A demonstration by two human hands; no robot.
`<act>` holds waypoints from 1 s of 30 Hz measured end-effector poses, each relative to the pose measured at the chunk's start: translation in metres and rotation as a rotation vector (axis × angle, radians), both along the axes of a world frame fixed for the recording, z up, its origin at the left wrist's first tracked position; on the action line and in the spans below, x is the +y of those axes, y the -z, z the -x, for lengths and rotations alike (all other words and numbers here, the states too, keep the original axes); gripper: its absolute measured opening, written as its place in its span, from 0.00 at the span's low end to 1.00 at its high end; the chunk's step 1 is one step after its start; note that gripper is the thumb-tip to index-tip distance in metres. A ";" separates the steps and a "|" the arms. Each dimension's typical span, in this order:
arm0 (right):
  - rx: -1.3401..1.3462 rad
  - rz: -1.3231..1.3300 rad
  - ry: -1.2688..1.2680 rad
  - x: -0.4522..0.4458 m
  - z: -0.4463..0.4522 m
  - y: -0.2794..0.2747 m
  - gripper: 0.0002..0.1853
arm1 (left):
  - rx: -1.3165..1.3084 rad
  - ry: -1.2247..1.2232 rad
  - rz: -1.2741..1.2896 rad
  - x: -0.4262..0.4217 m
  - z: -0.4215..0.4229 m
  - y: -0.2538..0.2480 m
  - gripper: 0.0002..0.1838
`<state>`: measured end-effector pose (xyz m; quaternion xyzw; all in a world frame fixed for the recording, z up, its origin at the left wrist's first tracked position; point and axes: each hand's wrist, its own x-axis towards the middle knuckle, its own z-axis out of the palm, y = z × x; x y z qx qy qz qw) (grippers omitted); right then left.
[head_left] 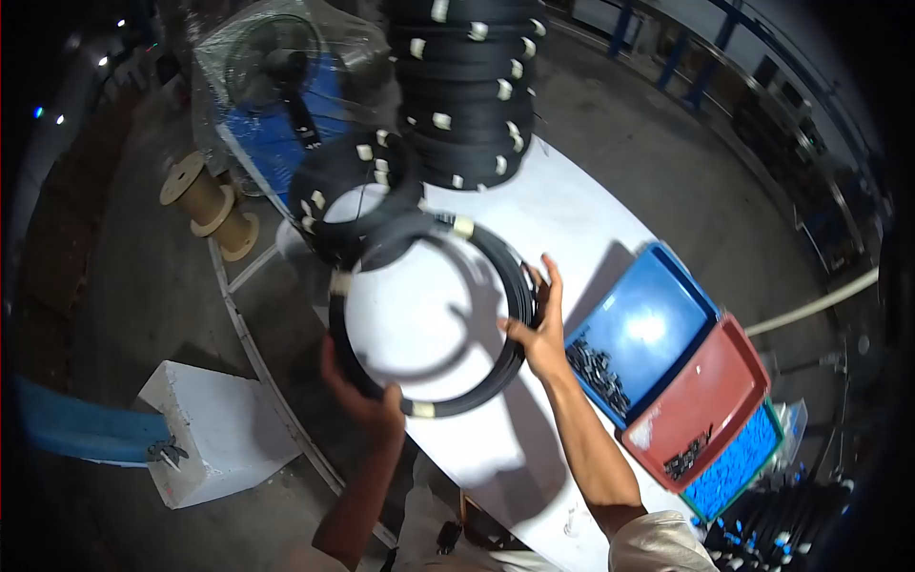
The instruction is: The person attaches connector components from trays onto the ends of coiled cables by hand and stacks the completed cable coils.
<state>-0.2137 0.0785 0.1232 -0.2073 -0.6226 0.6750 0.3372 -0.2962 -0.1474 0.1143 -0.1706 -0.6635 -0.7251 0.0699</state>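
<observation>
A coil of black cable [513, 276], bound with pale tape in a few places, is held up over the white table [596, 214]. My left hand [367, 396] grips its lower left side, the fingers partly hidden behind the ring. On the right side of the ring, my right hand [541, 322] has its thumb inside and its fingers round the outer edge. Just beyond the held coil stands a short stack of similar taped coils [329, 186]. Behind that rises a tall stack of black coils [464, 105].
To the right are a blue tray [648, 319] with small black parts, a red tray [701, 400] and a green-rimmed tray of blue pieces [734, 467]. A plastic-wrapped fan [281, 57] stands at the far left, near cardboard spools [212, 205]. A white block [219, 434] sits lower left.
</observation>
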 end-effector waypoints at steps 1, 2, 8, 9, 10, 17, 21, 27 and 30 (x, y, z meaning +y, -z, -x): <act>-0.082 -0.074 0.002 -0.006 -0.035 0.025 0.55 | 0.013 -0.008 0.093 -0.010 -0.036 0.017 0.54; -0.086 -0.076 0.028 -0.014 -0.071 0.043 0.54 | -0.033 0.025 0.082 -0.019 -0.069 0.028 0.55; -0.252 -0.072 0.170 -0.081 -0.227 0.087 0.47 | -0.216 0.198 0.070 -0.071 -0.193 0.092 0.54; -0.293 -0.056 0.189 -0.090 -0.245 0.093 0.47 | -0.226 0.219 0.060 -0.079 -0.206 0.102 0.53; -0.336 -0.075 0.203 -0.101 -0.262 0.097 0.47 | -0.220 0.235 0.166 -0.091 -0.215 0.114 0.48; -0.360 -0.114 0.315 -0.150 -0.337 0.122 0.45 | -0.111 0.389 0.278 -0.128 -0.254 0.162 0.42; -0.292 -0.102 0.446 -0.175 -0.374 0.128 0.42 | -0.088 0.515 0.303 -0.135 -0.271 0.169 0.44; -0.363 -0.125 0.564 -0.204 -0.431 0.126 0.40 | -0.009 0.710 0.350 -0.126 -0.296 0.150 0.35; -0.410 -0.124 0.619 -0.213 -0.454 0.126 0.40 | 0.175 0.762 0.488 -0.126 -0.305 0.139 0.37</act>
